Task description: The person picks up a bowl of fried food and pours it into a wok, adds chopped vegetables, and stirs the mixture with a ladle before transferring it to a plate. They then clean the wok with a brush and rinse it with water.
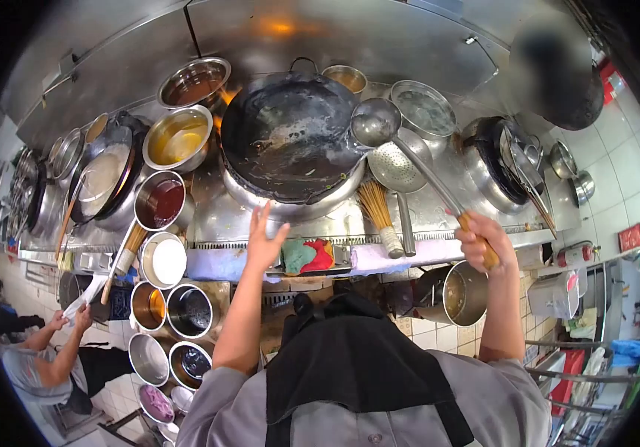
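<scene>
A cook's right hand (484, 242), at right of centre in the frame, is wrapped tight around the wooden grip of a long steel ladle (376, 123), whose bowl rests on the right rim of a large blackened wok (290, 138) at top centre. The wok holds only streaks of residue, and flame shows at its upper left edge. The left hand (264, 238), at centre, is raised with fingers spread, holding nothing, just above a red and green cloth (309, 255) on the stove's front ledge. A perforated skimmer (396, 170) and a bamboo wok brush (377, 212) lie just right of the wok. Steel bowls of sauces and seasonings (163, 201) fill the left of the frame. At lower left, another person (44, 365) handles a white object.
</scene>
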Demonstrator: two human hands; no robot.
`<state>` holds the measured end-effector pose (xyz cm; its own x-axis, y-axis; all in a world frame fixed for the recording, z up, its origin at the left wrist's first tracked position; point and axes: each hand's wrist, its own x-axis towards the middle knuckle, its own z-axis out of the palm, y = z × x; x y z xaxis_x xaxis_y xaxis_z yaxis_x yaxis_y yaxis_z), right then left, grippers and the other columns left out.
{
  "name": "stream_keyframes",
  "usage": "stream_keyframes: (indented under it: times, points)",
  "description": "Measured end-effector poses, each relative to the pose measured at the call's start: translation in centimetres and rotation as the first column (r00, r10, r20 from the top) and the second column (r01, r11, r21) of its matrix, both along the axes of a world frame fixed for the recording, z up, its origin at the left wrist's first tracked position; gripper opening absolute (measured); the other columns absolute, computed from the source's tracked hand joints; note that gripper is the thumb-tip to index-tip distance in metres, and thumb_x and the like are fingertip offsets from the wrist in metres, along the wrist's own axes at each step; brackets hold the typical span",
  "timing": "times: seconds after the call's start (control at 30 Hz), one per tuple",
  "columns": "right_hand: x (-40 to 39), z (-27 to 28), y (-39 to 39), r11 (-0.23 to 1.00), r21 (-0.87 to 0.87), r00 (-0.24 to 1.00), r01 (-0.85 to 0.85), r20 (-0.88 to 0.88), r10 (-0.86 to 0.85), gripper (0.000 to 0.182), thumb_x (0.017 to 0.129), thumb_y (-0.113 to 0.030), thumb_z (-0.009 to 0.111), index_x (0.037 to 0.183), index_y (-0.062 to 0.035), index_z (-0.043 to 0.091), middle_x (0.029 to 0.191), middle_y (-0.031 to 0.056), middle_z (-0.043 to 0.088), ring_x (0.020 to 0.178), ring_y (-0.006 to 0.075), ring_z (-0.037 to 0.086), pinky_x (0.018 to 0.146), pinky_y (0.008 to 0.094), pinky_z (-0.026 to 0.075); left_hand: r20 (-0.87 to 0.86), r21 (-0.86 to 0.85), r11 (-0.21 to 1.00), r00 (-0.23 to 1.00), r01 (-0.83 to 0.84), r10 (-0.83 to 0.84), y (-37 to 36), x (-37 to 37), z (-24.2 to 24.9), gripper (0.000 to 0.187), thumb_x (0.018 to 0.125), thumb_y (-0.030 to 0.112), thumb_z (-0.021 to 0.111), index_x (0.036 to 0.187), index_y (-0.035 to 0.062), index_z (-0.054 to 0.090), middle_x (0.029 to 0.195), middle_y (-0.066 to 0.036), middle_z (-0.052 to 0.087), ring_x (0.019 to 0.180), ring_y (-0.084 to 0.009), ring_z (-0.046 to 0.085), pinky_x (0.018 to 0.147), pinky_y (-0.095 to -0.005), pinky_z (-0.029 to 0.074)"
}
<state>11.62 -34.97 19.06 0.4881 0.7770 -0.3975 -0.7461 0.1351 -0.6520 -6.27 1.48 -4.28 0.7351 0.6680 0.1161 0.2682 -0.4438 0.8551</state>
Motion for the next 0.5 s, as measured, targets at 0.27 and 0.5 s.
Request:
stream_keyframes:
  times: [0.27, 0.5]
  points:
    - [-2.8, -3.1, -1.9, 0.977, -0.187, 0.979, 0.098, 0.192, -0.061, 0.054, 0.088, -0.004, 0.051, 0.138, -0.0079, 0.029, 0.069, 0.0046, 0.045, 0.045, 0.0101, 0.041, 0.039, 0.0219, 0.034, -0.089, -0.043, 0.880, 0.880, -0.472, 0.467, 2.4, -9.0, 0.5, 0.037, 0.080, 0.017, 0.065, 0.114, 0.0051, 0.057, 0.114, -0.015, 0.056, 0.099, -0.0278, 0.054, 0.088, -0.0365, 0.043]
    - [7.0, -7.5, 0.2, 0.799, -0.446, 0.703, 0.403, 0.710, 0.042, 0.048, 0.092, -0.010, 0.049, 0.137, -0.0047, 0.034, 0.066, -0.0012, 0.048, 0.044, 0.0047, 0.042, 0.037, 0.0201, 0.033, 0.161, 0.475, 0.878, 0.986, -0.051, -0.031, -0.2, 3.4, 5.9, 0.020, 0.078, 0.018, 0.065, 0.091, 0.0037, 0.063, 0.091, -0.013, 0.062, 0.083, -0.0306, 0.058, 0.077, -0.0399, 0.046]
